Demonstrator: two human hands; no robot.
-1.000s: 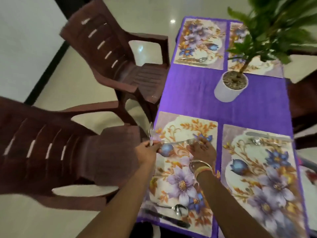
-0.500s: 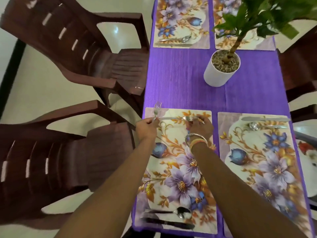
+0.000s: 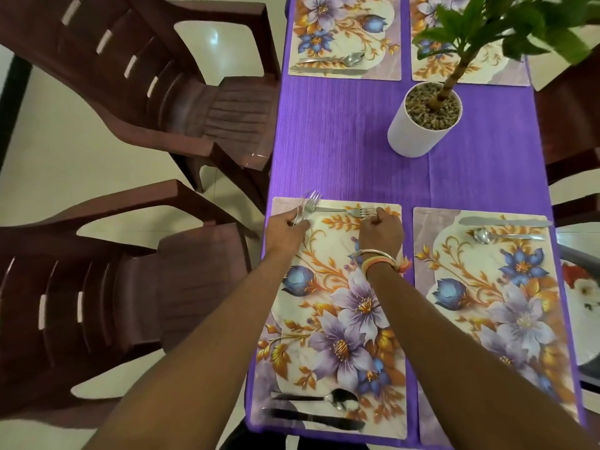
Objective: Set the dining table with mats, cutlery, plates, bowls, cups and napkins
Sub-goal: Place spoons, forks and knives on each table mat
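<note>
While the person's left grip (image 3: 285,227), a bare hand, clasps a small bundle of spare forks (image 3: 307,204) with tines pointing up the frame, the right grip (image 3: 381,232) curls its fingertips round the tine end of a single fork (image 3: 337,210). That fork lies flat along the far edge of the floral placemat (image 3: 331,319) at centre frame, its handle toward the left grip. At the same mat's near edge, low in the frame, a spoon (image 3: 341,399) and a knife (image 3: 311,417) lie side by side. On the purple-clothed counter (image 3: 341,141), the neighbouring mat (image 3: 487,303) at right shows a knife and spoon but no fork. A potted plant (image 3: 422,125) stands upper right; brown chairs (image 3: 130,287) fill the left. The step in hand appears to be laying forks, with this one nearly settled. The next move likely calls for letting it go squarely along the mat edge, then drawing one fork from the bundle for the neighbouring mat
</note>
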